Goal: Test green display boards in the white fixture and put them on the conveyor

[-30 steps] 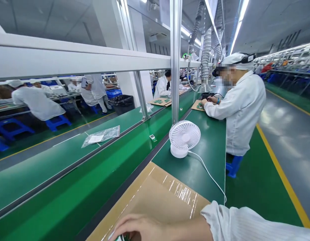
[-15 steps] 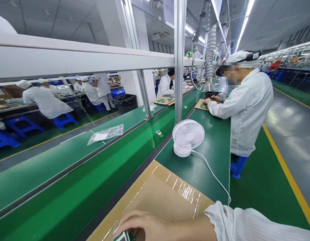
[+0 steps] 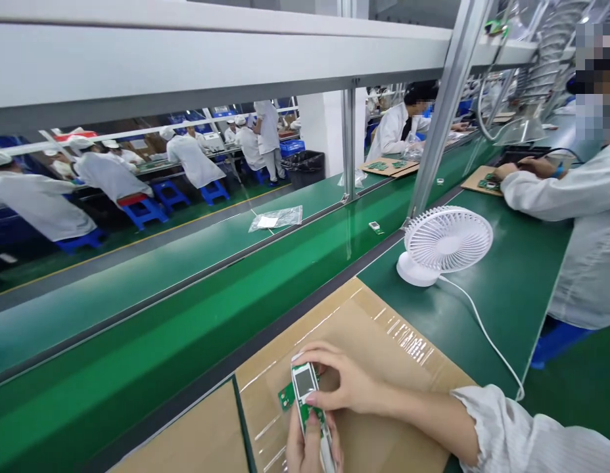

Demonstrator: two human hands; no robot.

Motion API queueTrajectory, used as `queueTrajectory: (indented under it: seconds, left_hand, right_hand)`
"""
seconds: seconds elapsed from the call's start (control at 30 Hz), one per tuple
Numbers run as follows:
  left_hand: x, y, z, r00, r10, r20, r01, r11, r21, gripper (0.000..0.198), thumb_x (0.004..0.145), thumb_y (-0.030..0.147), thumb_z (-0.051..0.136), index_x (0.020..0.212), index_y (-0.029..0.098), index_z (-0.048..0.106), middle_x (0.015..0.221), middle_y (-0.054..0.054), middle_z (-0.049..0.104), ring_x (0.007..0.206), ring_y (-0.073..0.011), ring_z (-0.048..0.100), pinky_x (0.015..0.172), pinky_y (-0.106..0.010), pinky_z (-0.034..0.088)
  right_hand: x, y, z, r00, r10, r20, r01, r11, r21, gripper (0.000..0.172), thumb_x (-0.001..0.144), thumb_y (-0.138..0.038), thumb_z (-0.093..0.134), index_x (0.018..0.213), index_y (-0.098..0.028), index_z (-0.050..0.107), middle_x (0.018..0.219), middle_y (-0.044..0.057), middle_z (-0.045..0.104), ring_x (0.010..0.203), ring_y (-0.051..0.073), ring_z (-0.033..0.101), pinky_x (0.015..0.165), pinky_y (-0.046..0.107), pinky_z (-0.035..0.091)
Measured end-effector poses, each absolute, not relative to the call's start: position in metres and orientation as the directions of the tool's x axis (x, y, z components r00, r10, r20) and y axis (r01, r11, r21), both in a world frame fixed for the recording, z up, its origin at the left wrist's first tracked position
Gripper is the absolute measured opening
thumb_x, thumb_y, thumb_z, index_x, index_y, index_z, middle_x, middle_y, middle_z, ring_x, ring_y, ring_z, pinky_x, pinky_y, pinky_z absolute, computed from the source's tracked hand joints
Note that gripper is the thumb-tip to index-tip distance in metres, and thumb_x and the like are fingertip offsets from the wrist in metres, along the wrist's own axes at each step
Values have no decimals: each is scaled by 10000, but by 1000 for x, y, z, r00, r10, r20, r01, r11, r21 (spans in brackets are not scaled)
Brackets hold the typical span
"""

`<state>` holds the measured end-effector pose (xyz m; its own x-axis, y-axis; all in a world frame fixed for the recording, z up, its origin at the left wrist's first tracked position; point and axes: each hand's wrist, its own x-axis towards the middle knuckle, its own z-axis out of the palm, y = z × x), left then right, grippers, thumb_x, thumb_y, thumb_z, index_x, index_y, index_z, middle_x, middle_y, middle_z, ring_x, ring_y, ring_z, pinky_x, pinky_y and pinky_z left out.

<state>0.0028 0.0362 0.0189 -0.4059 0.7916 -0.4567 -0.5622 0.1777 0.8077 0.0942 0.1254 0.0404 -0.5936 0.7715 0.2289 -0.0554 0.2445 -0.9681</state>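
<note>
Both hands were on one small screen module above the cardboard: left hand wrapped round its lower end, right hand pinching the upper part.

Looked light and stiff, maybe a bit slick, screen probably fragile, so the side edges seemed the safest hold. One green board poked out beside it, hard to tell if attached. Also counted one white fan and two little whitish pieces on the green belt.
</note>
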Motion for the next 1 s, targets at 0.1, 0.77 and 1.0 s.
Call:
queueTrajectory:
  seconds: [0.1, 0.77, 1.0]
  left_hand:
    - [4, 35, 21, -397, 796, -457, -554, 189, 811, 536, 572, 582, 745, 851, 217, 468, 511, 57, 558, 236, -34, 300, 227, -137, 216]
    - [2, 32, 29, -349, 841, -413, -524, 190, 830, 427, 671, 554, 679, 815, 199, 491, 395, 58, 499, 237, -56, 319, 236, -139, 261]
    - [1, 33, 28, -366, 832, -417, -526, 185, 830, 495, 636, 576, 700, 859, 205, 458, 436, 45, 532, 246, -69, 347, 225, -141, 278]
  right_hand:
    - [94, 124, 41, -605, 767, 214, -35, 243, -969, 498, 719, -266, 690, 1200, -265, 560, 1247, 59, 500, 1089, 179, 514, 856, 281, 446]
    - [95, 124, 43, -615, 758, 217, -57, 232, -971, 472, 743, -293, 676, 1199, -256, 563, 1244, 65, 487, 1099, 187, 499, 883, 290, 447]
    - [95, 123, 43, -615, 757, 222, -69, 229, -971, 475, 746, -280, 680, 1205, -263, 559, 1247, 61, 485, 1103, 182, 502, 887, 284, 445]
